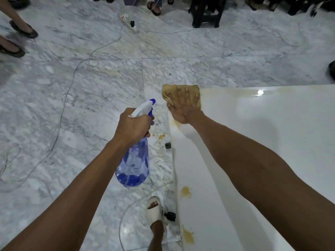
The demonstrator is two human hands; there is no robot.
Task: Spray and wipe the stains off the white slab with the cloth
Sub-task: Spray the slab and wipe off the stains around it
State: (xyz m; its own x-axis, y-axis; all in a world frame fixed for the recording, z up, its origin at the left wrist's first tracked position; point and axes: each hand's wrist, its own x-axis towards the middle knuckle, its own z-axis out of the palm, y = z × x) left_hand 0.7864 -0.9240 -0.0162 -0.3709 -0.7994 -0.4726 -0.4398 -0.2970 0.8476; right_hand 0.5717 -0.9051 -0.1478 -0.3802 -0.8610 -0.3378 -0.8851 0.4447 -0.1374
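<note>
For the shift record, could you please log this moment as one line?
left hand: holding spray bottle | right hand: flat on cloth, slab corner | stains remain

Just one view here, a wide-angle cam on the person's head, looking forward and steeply down over both outstretched arms, so the left hand point(133, 126) and right hand point(183, 107) sit mid-frame and fairly close. It takes in the marble floor point(72, 105) ahead and the near-left corner of the white slab point(253, 133) on the right. The lens bends the edges, and bystanders' feet point(154, 6) line the top.
</note>
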